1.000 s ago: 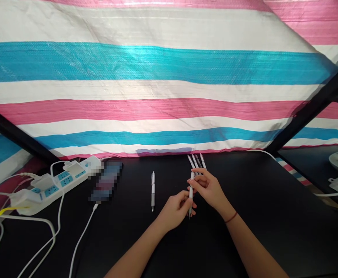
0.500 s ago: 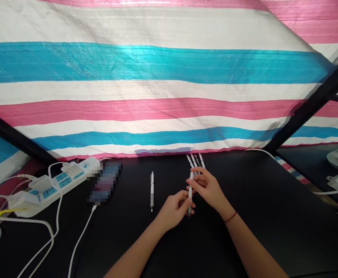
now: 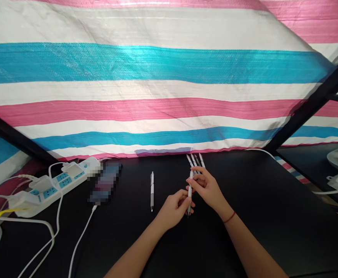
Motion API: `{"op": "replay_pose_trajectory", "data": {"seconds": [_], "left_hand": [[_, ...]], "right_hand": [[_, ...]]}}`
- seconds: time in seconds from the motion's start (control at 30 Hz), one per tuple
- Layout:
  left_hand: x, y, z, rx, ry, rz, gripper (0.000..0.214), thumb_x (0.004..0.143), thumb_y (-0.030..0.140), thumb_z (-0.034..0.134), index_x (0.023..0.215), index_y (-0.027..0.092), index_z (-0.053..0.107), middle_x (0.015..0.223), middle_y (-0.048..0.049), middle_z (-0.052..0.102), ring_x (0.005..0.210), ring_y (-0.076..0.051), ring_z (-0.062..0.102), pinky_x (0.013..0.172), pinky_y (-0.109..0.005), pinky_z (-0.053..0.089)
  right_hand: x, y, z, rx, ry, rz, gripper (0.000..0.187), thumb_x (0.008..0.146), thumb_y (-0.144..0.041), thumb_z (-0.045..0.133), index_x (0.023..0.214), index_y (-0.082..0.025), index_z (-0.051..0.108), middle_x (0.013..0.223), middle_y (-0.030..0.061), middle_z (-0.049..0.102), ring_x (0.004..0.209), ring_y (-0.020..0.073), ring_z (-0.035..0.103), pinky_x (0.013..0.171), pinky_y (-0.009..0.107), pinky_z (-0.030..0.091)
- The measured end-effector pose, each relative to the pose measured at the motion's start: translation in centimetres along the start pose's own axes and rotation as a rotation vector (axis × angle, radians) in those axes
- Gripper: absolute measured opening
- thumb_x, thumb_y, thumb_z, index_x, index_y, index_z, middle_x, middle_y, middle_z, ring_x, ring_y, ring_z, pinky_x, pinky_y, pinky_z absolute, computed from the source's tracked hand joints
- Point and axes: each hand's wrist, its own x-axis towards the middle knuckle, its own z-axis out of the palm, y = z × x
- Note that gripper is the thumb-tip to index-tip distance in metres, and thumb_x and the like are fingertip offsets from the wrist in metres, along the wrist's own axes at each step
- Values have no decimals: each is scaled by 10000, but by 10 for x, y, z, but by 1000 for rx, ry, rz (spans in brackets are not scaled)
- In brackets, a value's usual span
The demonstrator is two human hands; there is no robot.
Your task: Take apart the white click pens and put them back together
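Note:
Both hands hold one white pen (image 3: pixel 190 184) upright over the black table (image 3: pixel 261 216). My left hand (image 3: pixel 173 210) is closed round the pen's lower part, near its tip. My right hand (image 3: pixel 208 188), a red band on its wrist, pinches the pen's upper part. Just behind my right hand lie several more white pens (image 3: pixel 196 160) side by side. A single white pen with a grey grip (image 3: pixel 152 191) lies alone on the table, left of my hands.
A white power strip (image 3: pixel 51 184) with plugs and white cables (image 3: pixel 45 231) sits at the left. A blurred dark object (image 3: pixel 105 182) lies beside it. A striped pink, white and blue tarp (image 3: pixel 157 77) hangs behind the table. Black frame bars cross both sides.
Nearly nothing: both hands stay on the same pen and shift only slightly to the left with the view.

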Motion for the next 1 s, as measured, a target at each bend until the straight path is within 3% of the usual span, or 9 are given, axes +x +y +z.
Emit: {"op": "replay_pose_trajectory", "data": {"seconds": [1.0], "left_hand": [[1,-1,1,7,-2,20,260,899,388,461,999,161,542,847,-53,659,688,-144,642,634,-262,497]], "right_hand": [[1,0,-2,-11,8,-7,378,756,-343,683,1077,-215,529,728,-13,613,665,193,685,569,290,570]]}}
